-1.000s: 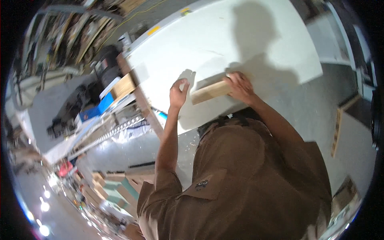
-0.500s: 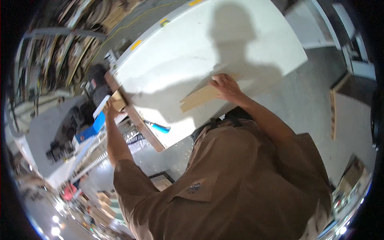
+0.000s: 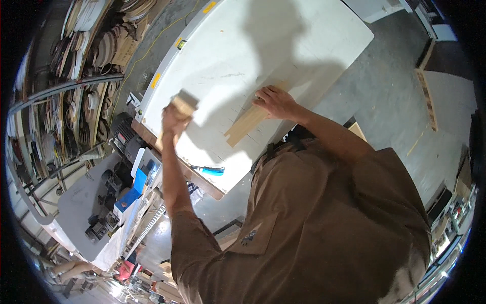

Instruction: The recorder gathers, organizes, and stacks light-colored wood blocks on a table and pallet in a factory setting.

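My left hand (image 3: 174, 122), over the left part of the white tabletop (image 3: 223, 66), is closed around a light wooden piece (image 3: 184, 105). One end of that piece shows above the fingers, and a pale strip shows below the hand by the wrist. My right hand (image 3: 276, 103) grips the far end of a flat wooden board (image 3: 245, 124) lying slantwise on the tabletop. A notch is cut in the board's near left end. Between my forearms, by the table's near left corner, lies a tool with a blue handle (image 3: 213, 171) and a dark, thin front part.
A wooden strip (image 3: 207, 187) edges the table's left end. Along the far left edge runs a long pale rail with yellow patches (image 3: 156, 81). A grey machine table with a motor (image 3: 121, 131) stands to the left, a blue box (image 3: 132, 195) beside it. Racks of boards (image 3: 76, 45) fill the far left.
My left hand has moved from the table's left edge inward over the tabletop, carrying the wooden piece. My right hand stays on the notched board. The whole view has shifted slightly.
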Demonstrator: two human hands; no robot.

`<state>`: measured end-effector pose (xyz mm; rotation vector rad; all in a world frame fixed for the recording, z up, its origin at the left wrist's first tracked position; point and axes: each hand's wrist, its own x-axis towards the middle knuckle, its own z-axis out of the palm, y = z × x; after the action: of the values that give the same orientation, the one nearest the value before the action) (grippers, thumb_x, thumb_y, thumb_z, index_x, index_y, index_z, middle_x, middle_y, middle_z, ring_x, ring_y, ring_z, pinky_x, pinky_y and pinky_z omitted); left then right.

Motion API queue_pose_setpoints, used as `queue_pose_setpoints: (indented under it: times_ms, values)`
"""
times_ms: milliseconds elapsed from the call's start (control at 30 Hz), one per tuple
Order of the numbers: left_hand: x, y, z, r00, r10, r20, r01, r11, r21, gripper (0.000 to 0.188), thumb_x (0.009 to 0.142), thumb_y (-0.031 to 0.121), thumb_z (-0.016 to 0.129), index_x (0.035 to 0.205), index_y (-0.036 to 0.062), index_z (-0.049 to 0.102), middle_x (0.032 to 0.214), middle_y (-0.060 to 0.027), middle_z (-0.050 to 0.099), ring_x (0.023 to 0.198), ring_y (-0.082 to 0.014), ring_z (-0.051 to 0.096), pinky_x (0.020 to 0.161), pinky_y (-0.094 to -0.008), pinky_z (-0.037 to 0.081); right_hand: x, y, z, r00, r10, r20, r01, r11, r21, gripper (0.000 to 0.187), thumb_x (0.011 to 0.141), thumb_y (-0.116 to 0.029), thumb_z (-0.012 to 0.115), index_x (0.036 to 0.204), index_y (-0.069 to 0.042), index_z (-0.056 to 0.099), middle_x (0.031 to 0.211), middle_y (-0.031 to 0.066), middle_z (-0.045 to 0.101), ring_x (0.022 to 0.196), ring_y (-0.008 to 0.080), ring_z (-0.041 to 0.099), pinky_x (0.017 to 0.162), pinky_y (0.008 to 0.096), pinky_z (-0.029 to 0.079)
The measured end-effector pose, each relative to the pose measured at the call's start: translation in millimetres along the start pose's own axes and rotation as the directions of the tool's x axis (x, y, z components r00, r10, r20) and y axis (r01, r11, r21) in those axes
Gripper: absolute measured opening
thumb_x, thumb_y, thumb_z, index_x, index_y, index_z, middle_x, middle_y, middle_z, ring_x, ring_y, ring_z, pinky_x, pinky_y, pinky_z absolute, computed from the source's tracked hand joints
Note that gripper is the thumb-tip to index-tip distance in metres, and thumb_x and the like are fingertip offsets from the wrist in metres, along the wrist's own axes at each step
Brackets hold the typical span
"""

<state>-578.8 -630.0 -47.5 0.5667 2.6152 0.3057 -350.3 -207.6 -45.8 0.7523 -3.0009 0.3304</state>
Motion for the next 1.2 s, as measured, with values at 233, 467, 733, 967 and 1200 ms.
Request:
queue_pose_setpoints:
  times_ms: [233,467,733,967,1200]
  values:
    - [40.5,206.2,44.7,0.99,-0.019,-0.141,0.025,0.999,0.038,0.139,0.052,0.068,0.089,0.157,-0.0001,0.029,0.135,-0.0277,0.053,0.127,-0.0408,0.049,0.108,-0.0504,0.042,1.0,-2.1,5.0,0.995,-0.007,0.1,0.004,0.999,0.038,0.08,0.075,-0.045,0.085,0.142,-0.015,0.052,0.15,0.0143,0.048,0.14,0.032,0.043,0.119,0.0464,0.034]
    - [25.3,243.6,87.2,0.981,-0.189,-0.051,0.052,0.499,-0.865,0.069,0.106,0.042,0.053,0.157,-0.0002,0.034,0.124,-0.0217,0.062,0.095,-0.0216,0.063,0.087,-0.0321,0.054,13.6,-3.1,-14.8,0.998,-0.056,0.012,0.055,0.998,0.035,0.09,0.07,-0.045,0.088,0.144,-0.011,0.05,0.148,0.0124,0.05,0.141,0.0316,0.044,0.127,0.0454,0.021]
    - [-82.4,247.4,85.3,0.986,-0.163,-0.036,0.109,0.794,-0.598,0.06,0.103,0.045,0.055,0.142,0.0001,0.054,0.129,-0.023,0.063,0.105,-0.0368,0.065,0.102,-0.0449,0.049,12.8,0.1,-15.4,0.995,-0.041,-0.093,0.045,0.998,0.041,0.092,0.061,-0.042,0.092,0.138,-0.01,0.054,0.131,0.0073,0.059,0.129,0.0254,0.053,0.122,0.0438,0.031]
    - [-144.2,233.4,108.8,0.791,-0.396,-0.466,0.372,0.916,-0.147,0.082,0.085,0.06,0.072,0.133,-0.0046,0.057,0.136,-0.026,0.052,0.133,-0.0401,0.044,0.115,-0.0548,0.031,16.9,1.8,-10.1,0.995,-0.043,0.088,0.033,0.994,0.105,0.089,0.08,-0.055,0.08,0.146,-0.004,0.048,0.131,0.0117,0.059,0.125,0.0266,0.054,0.117,0.0449,0.036]
    - [-167.6,220.9,133.2,0.754,-0.64,-0.144,0.189,0.422,-0.887,0.115,0.083,0.042,0.085,0.158,-0.0084,0.015,0.158,-0.0314,0.033,0.147,-0.0395,0.036,0.12,-0.0449,0.034,-1.5,27.9,-35.4,0.943,0.225,0.244,-0.255,0.962,0.098,0.102,0.072,-0.05,0.088,0.151,-0.007,0.04,0.149,0.0204,0.041,0.139,0.0413,0.039,0.121,0.0552,0.028]
